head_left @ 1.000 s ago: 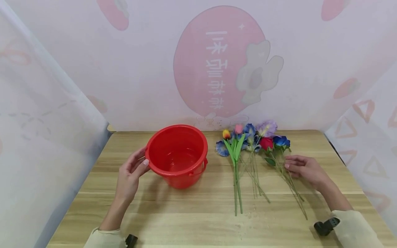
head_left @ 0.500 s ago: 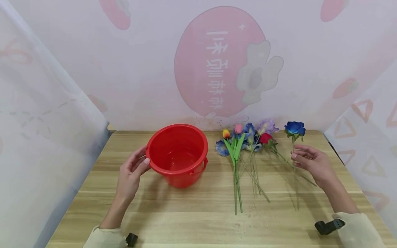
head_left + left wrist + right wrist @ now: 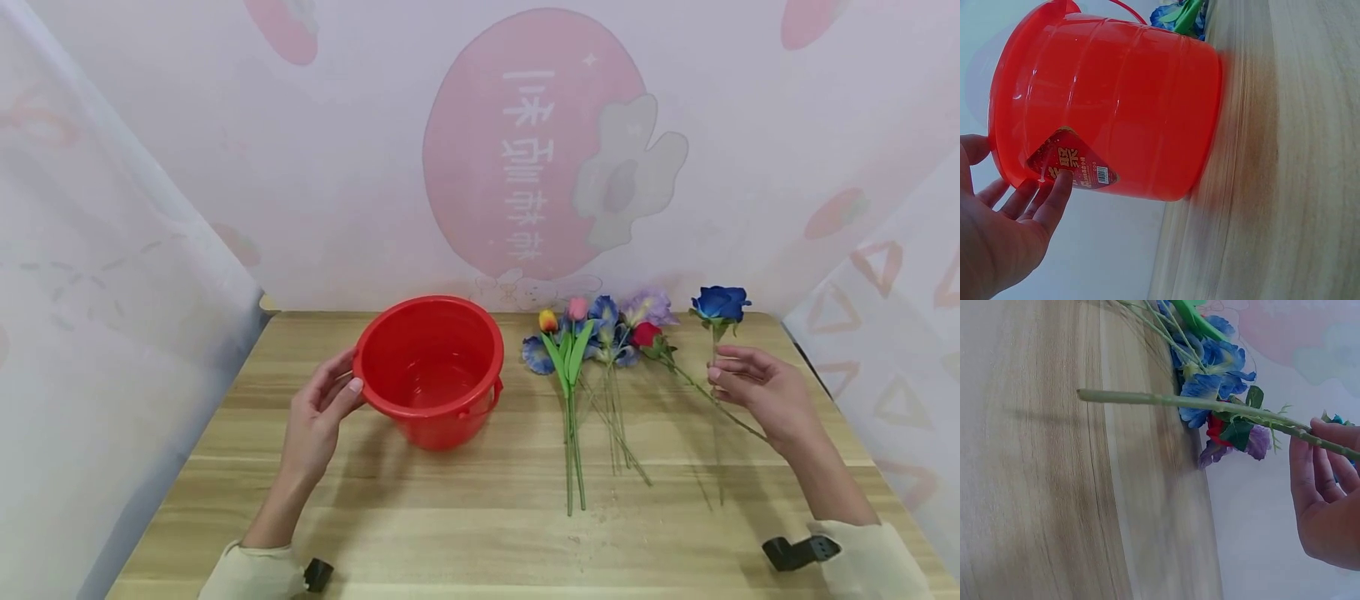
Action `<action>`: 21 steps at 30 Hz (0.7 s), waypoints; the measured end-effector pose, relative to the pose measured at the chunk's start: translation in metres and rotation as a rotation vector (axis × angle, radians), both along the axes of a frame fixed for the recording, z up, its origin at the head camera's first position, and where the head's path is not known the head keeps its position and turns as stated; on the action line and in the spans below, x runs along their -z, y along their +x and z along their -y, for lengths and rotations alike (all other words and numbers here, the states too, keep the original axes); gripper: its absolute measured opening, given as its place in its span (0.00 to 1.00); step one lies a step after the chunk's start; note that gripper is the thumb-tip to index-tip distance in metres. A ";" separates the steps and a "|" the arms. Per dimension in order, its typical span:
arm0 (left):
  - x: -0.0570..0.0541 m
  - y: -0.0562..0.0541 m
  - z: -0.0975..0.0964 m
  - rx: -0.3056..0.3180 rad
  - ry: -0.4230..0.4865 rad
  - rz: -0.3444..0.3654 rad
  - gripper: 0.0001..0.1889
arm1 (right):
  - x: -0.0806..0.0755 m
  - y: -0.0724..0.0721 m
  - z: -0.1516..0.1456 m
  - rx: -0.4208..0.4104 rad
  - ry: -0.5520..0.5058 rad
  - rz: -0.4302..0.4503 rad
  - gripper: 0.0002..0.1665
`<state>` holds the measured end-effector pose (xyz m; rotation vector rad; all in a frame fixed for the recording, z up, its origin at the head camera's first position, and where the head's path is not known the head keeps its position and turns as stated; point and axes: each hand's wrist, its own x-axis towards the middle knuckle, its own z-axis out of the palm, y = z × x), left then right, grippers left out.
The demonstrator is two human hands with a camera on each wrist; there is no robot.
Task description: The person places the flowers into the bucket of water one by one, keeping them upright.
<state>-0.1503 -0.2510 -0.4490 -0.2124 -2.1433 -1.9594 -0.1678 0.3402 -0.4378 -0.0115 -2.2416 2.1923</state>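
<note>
On the left of the tabletop stands a red bucket (image 3: 435, 429), upright, with its mouth tilted into the head view. My left hand (image 3: 313, 425) grips its left rim, thumb at the rim and fingers against the outer wall, near a red label (image 3: 1075, 159) in the left wrist view. Over on the right, my right hand (image 3: 772, 404) pinches the stem of an artificial blue rose (image 3: 720, 304) between thumb and fingers. The bloom points up and its long green stem (image 3: 1166, 400) hangs above the table. A red rose (image 3: 647, 335) lies just left of that hand.
Between bucket and right hand lie a yellow-orange tulip (image 3: 547, 321), a pink tulip (image 3: 577, 308), blue ruffled flowers (image 3: 538, 356) and a pale purple flower (image 3: 648, 307), stems toward me. A printed cloth wall (image 3: 337, 208) rises behind the wooden table (image 3: 450, 533).
My right hand has taken hold of the blue rose, lifted it off the others and moved slightly right. The red rose's stem has swung right. My left hand has stayed on the bucket.
</note>
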 end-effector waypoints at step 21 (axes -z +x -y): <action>-0.002 0.000 -0.001 -0.001 -0.014 -0.003 0.27 | -0.009 0.004 0.002 -0.034 0.196 -0.099 0.22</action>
